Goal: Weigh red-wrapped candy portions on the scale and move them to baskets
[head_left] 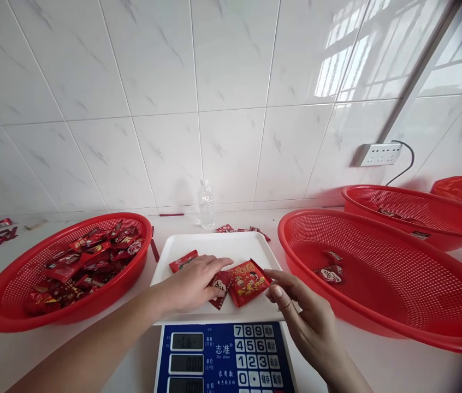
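A digital scale with a blue keypad panel [223, 349] carries a white tray [255, 244] holding several red packets. My left hand [198, 281] is over the tray, its thumb and fingers closed around a dark red packet [221, 285] with white lettering. Beside it lies a brighter red packet [249, 281] with a yellow print. My right hand [302, 308] pinches the right corner of that brighter packet between thumb and forefinger. Another red packet [182, 261] lies behind my left hand, partly covered by it.
A red basket [132, 273] full of red packets stands on the left. Two red baskets [378, 262], [349, 194] stand on the right with a few packets inside. A clear bottle [206, 204] and several packets [231, 228] are behind the tray.
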{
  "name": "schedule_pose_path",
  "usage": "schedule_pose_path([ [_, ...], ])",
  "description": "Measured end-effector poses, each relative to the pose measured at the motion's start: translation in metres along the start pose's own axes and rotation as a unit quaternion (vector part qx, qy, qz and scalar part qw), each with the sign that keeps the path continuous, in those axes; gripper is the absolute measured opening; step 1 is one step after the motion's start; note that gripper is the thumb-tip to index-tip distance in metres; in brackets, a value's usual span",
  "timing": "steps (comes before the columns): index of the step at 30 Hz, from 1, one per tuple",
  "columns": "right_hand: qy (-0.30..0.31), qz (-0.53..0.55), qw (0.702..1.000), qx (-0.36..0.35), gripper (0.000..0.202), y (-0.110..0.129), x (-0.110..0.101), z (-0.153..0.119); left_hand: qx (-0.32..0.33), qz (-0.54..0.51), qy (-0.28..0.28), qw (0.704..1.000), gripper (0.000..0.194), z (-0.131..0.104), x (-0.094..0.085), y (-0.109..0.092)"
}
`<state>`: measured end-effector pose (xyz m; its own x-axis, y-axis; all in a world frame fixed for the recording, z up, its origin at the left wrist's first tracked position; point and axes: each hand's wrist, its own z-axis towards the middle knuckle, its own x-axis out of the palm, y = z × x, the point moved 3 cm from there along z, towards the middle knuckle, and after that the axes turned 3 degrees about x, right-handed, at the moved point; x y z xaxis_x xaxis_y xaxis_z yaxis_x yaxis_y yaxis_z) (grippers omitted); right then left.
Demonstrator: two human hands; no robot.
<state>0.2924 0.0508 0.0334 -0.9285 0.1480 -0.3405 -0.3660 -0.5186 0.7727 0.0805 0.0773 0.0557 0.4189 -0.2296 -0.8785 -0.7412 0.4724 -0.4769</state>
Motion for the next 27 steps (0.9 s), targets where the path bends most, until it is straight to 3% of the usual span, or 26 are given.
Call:
schedule_pose_path([
  [4,-0.001,-0.056,0.998,-0.018,0.029,0.0,0.002,0.002,0.051,-0.062,-0.046,0.996,0.048,0.003,-0.001,-0.005],
  [9,0.029,-0.063,0.995,-0.073,0.027,0.004,0.004,0.001,0.063,-0.189,-0.097,0.975,0.052,0.0,-0.002,-0.033],
  [12,0.064,-0.038,0.993,-0.087,0.025,0.013,0.003,0.001,0.081,-0.277,-0.062,0.955,0.057,-0.004,0.003,-0.051],
  [16,0.092,-0.03,0.993,-0.073,0.037,0.015,0.003,-0.001,0.084,-0.291,-0.029,0.953,0.065,-0.008,0.008,-0.062],
  [21,0.016,0.005,0.998,-0.061,0.036,0.006,-0.001,-0.006,0.057,-0.297,-0.041,0.952,0.03,-0.01,0.008,-0.059],
  [27,0.085,0.153,0.985,0.004,0.039,0.007,-0.002,-0.006,0.067,-0.261,-0.017,0.963,0.026,-0.014,0.008,-0.063],
])
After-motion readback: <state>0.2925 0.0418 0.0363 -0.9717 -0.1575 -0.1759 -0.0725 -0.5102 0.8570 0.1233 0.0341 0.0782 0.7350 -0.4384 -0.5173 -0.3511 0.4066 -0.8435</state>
